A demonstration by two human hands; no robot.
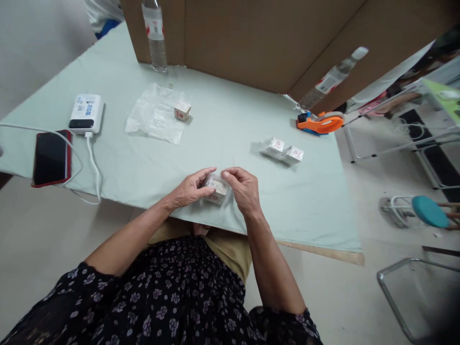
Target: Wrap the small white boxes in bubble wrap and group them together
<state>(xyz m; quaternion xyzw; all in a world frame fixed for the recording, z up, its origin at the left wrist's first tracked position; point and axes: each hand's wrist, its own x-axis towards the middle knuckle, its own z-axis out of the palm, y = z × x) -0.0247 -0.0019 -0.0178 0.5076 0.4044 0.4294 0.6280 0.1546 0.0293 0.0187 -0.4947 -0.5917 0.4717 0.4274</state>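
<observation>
Both hands meet at the near edge of the pale green table point(223, 124) around a small box wrapped in clear film point(215, 188). My left hand point(190, 189) grips the box from the left, fingers curled over its top. My right hand point(242, 187) pinches the wrap at the box's upper right corner. Two more wrapped boxes point(282, 150) lie side by side to the right. An unwrapped small box point(182, 110) rests on a sheet of clear film point(155, 112) at the far left.
An orange tape dispenser point(321, 123) lies at the table's right edge. A white power bank point(86, 113) and a red-cased phone point(51, 158) with cables sit at the left. Two water bottles point(154, 33) stand by cardboard panels point(258, 38). Stools point(427, 211) stand on the floor to the right.
</observation>
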